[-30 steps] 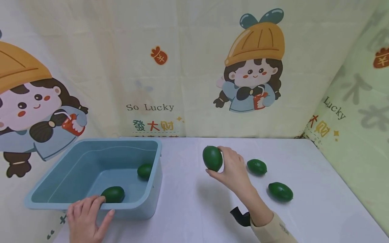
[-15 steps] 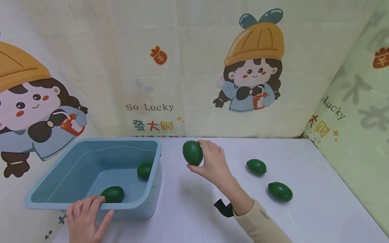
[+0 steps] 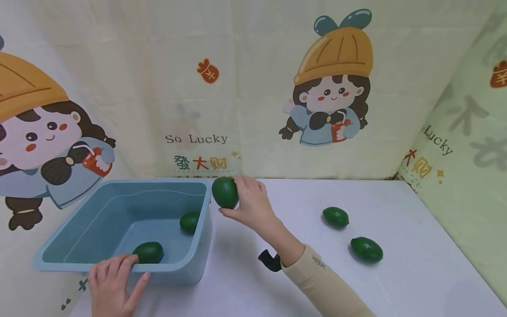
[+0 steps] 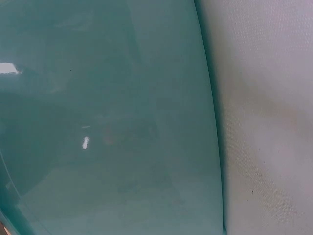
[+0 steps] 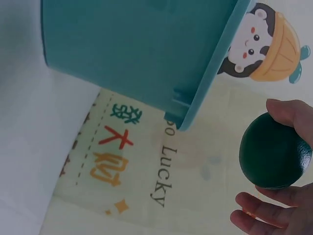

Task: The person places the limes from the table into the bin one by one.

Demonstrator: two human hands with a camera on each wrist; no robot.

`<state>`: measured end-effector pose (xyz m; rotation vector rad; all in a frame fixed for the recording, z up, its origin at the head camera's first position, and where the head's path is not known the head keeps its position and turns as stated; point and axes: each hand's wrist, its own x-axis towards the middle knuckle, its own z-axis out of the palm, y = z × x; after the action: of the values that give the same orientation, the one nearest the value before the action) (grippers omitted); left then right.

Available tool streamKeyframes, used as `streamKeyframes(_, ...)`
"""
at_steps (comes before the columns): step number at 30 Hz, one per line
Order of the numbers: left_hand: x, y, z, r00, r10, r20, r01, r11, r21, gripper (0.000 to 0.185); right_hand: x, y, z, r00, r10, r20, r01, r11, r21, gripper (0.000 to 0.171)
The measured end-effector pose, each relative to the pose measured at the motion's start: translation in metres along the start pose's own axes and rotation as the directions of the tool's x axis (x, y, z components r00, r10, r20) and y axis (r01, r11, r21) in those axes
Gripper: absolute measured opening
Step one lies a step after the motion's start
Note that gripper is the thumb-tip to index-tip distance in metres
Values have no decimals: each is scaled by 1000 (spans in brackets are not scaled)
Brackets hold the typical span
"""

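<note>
Moved: the held avocado [image 3: 225, 192] has been carried leftward to the blue tub's [image 3: 119, 264] right rim.
Right hand [image 3: 249, 204]: fingers curled around it.
Left hand [image 3: 112, 284]: laid flat, lower left, on the tub's near rim.

White table [image 3: 416, 281] set against a cream printed backdrop cloth [image 3: 253, 88] showing cartoon girls in orange hats [image 3: 330, 83], the words "So Lucky" [image 3: 196, 139] and Chinese characters; a pale green cloth panel [image 3: 471, 176] with the same print closes the right side; even, soft lighting
</note>
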<state>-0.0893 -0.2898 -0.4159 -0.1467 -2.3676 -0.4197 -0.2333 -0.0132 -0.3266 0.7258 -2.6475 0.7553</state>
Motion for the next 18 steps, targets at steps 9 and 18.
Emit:
streamKeyframes(9, 2, 1, -1, 1000, -20, 21, 20, 1000, 9, 51, 19, -21, 12, 999, -33, 43, 35, 999, -41, 71)
streamKeyframes(18, 3, -1, -1, 1000, -18, 25, 18, 1000, 14, 53, 32, -39, 25, 996, -52, 73, 58, 995, -83, 74)
